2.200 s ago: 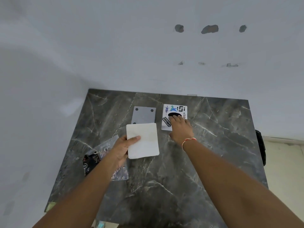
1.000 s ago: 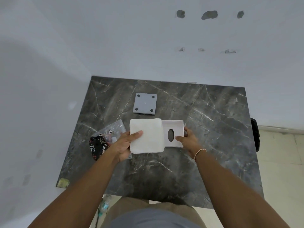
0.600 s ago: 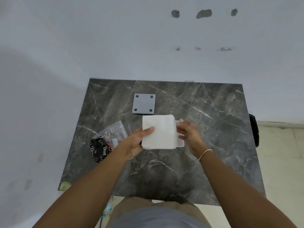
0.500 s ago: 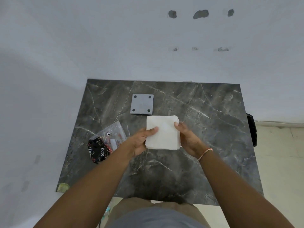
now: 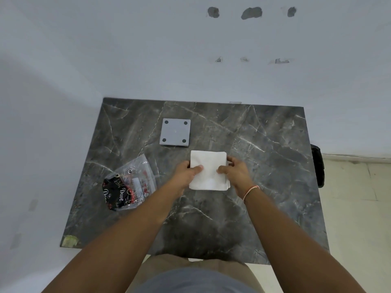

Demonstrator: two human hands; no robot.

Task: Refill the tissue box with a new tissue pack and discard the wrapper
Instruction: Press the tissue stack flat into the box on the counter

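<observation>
A white stack of tissues [image 5: 208, 169] lies in the middle of the dark marble table [image 5: 264, 166], covering the white tissue box, which is hidden beneath it. My left hand [image 5: 187, 173] grips the stack's left edge, thumb on top. My right hand [image 5: 234, 172] grips the right edge, thumb on top, fingers curled around the side. The grey box base [image 5: 175, 132], with four dark feet facing up, lies just behind the stack. The clear and black printed wrapper [image 5: 127, 187] lies crumpled at the left of the table.
The table stands in a corner, with white walls behind and to the left. A dark object [image 5: 317, 166] hangs off the table's right edge. Tiled floor [image 5: 359, 208] shows to the right.
My right hand brought the white box from the far side toward me, open side up. My left hand moved the tissue stack right onto it, and both hands now hold the stack over the box.
</observation>
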